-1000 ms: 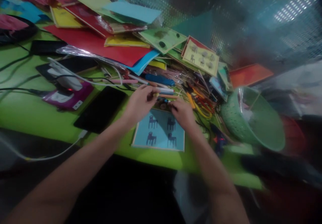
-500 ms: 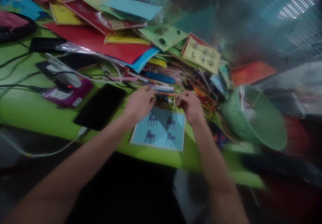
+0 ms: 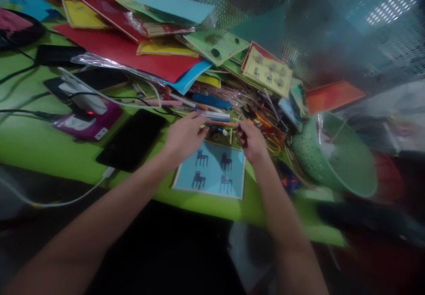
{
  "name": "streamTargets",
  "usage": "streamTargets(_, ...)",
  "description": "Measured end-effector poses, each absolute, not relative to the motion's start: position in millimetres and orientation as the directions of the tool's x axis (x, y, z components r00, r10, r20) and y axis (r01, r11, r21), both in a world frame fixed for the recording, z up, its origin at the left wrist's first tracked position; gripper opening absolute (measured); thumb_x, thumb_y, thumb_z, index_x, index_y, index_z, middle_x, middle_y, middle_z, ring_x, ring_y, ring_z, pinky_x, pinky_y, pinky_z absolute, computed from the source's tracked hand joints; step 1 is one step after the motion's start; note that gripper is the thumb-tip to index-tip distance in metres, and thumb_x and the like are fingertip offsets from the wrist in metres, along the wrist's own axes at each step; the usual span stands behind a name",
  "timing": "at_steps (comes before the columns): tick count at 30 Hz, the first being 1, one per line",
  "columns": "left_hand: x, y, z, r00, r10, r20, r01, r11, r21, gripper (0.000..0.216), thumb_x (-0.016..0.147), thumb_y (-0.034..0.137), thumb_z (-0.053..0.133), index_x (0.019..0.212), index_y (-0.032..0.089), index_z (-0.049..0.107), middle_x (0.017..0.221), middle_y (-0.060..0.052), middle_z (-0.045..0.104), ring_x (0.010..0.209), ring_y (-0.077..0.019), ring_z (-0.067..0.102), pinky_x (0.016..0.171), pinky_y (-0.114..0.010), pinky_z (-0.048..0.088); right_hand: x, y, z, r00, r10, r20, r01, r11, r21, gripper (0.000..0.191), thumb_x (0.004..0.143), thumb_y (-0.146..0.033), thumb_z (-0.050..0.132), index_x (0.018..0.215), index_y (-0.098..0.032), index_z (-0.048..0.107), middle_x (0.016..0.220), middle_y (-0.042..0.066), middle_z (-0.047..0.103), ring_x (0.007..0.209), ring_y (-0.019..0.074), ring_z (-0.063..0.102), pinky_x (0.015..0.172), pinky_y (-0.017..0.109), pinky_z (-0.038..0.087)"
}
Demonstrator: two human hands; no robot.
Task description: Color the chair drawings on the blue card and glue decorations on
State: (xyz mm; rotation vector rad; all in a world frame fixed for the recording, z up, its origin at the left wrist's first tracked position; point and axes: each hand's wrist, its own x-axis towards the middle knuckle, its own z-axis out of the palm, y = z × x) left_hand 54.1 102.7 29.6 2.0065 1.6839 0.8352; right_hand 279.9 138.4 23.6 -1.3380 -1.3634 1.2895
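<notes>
A blue card (image 3: 214,166) printed with several dark chairs lies flat near the table's front edge. Just beyond its far edge, a slim orange-brown stick (image 3: 224,124), dark toward its left end, runs between my hands. My left hand (image 3: 187,135) is closed in a pinch at the stick's left end. At its right end, my right hand (image 3: 251,139) has its fingers curled and pressed together. Whether the stick is a pencil or a pen is too blurred to tell. Below it sit a small white-tipped piece (image 3: 225,132) and a short pale stick (image 3: 231,136).
A black phone (image 3: 133,140) lies left of my left hand, near a purple power adapter (image 3: 89,120) with cables. Markers (image 3: 215,115), thin sticks and orange-handled scissors (image 3: 272,143) clutter the area beyond. Coloured cards (image 3: 133,56) pile up behind; a green bowl (image 3: 335,153) stands right.
My right hand's fingers have curled in more at the right end of the brown stick, whose dark left part now shows more. My left hand and the card have hardly moved.
</notes>
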Motion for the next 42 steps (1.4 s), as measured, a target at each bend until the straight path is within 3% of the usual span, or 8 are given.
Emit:
streamTargets(3, 55, 102, 32, 0.095, 0.976, 0.197, 0.73, -0.203, 0.653, 0.03, 0.093, 0.02, 0.056, 0.115, 0.023, 0.075, 0.124, -0.01, 0.072, 0.107, -0.0285, 0.069, 0.083, -0.036, 0.051, 273, 138, 22, -0.192, 0.979, 0.07, 0.495, 0.158, -0.854, 0.022, 0.09, -0.041, 0.062, 0.087, -0.022, 0.073, 0.076, 0.0, 0.062, 0.067, 0.0167, 0.054, 0.068, 0.031, 0.045)
streamTargets(6, 55, 101, 32, 0.072, 0.977, 0.198, 0.726, -0.188, 0.662, 0.029, 0.093, 0.022, 0.056, 0.115, 0.024, 0.076, 0.122, -0.009, 0.072, 0.099, -0.0266, 0.07, 0.08, -0.035, 0.051, 263, 136, 20, -0.278, 0.949, 0.147, 0.774, 0.312, -0.551, 0.019, 0.087, -0.023, 0.064, 0.101, -0.023, 0.078, 0.096, 0.006, 0.072, 0.089, 0.0235, 0.064, 0.081, 0.036, 0.047)
streamTargets(11, 55, 102, 27, 0.064, 0.971, 0.232, 0.679, -0.213, 0.702, 0.029, 0.093, 0.023, 0.055, 0.114, 0.023, 0.076, 0.119, -0.009, 0.073, 0.102, -0.0266, 0.069, 0.085, -0.035, 0.051, 252, 135, 13, -0.297, 0.936, 0.188, 0.887, 0.343, -0.308, 0.025, 0.087, -0.015, 0.064, 0.105, -0.023, 0.078, 0.107, 0.01, 0.073, 0.099, 0.0279, 0.066, 0.081, 0.037, 0.048)
streamTargets(18, 56, 107, 23, 0.106, 0.977, 0.184, 0.464, -0.212, 0.86, 0.028, 0.094, 0.03, 0.056, 0.108, 0.019, 0.077, 0.103, -0.009, 0.078, 0.093, -0.0258, 0.071, 0.086, -0.037, 0.053, 258, 123, 30, -0.39, 0.864, 0.32, 0.78, 0.494, -0.385, 0.023, 0.097, -0.029, 0.063, 0.115, -0.024, 0.076, 0.099, 0.008, 0.073, 0.093, 0.0258, 0.065, 0.081, 0.035, 0.047)
streamTargets(22, 62, 110, 18, 0.226, 0.971, 0.081, 0.064, -0.098, 0.993, 0.022, 0.09, 0.034, 0.061, 0.095, 0.022, 0.079, 0.09, -0.005, 0.079, 0.081, -0.0215, 0.071, 0.08, -0.035, 0.056, 253, 108, 40, -0.348, 0.839, 0.418, 0.725, 0.524, -0.447, 0.022, 0.098, -0.036, 0.062, 0.112, -0.026, 0.076, 0.092, 0.007, 0.072, 0.09, 0.0253, 0.064, 0.081, 0.036, 0.047)
streamTargets(27, 67, 110, 15, 0.242, 0.97, 0.03, -0.287, 0.042, 0.957, 0.019, 0.079, 0.034, 0.076, 0.093, 0.02, 0.078, 0.09, -0.005, 0.079, 0.078, -0.0173, 0.071, 0.08, -0.035, 0.058, 247, 102, 43, -0.266, 0.856, 0.444, 0.713, 0.484, -0.507, 0.02, 0.094, -0.033, 0.066, 0.112, -0.027, 0.073, 0.085, 0.003, 0.064, 0.075, 0.0211, 0.055, 0.073, 0.034, 0.045)
streamTargets(33, 71, 108, 15, 0.135, 0.985, 0.106, -0.193, -0.079, 0.978, 0.025, 0.081, 0.028, 0.072, 0.103, 0.017, 0.077, 0.097, -0.006, 0.08, 0.084, -0.0176, 0.072, 0.084, -0.034, 0.058, 246, 99, 45, -0.178, 0.912, 0.369, 0.616, 0.396, -0.681, 0.018, 0.095, -0.039, 0.066, 0.088, -0.023, 0.064, 0.081, -0.001, 0.058, 0.067, 0.0149, 0.048, 0.065, 0.03, 0.039)
streamTargets(42, 74, 103, 12, 0.104, 0.973, 0.207, 0.026, -0.211, 0.977, 0.027, 0.085, 0.026, 0.068, 0.109, 0.016, 0.075, 0.105, -0.007, 0.081, 0.092, -0.0187, 0.074, 0.088, -0.033, 0.058, 244, 100, 44, -0.254, 0.906, 0.34, 0.615, 0.422, -0.666, 0.017, 0.097, -0.03, 0.058, 0.082, -0.023, 0.06, 0.083, 0.0, 0.059, 0.078, 0.0175, 0.054, 0.071, 0.031, 0.039)
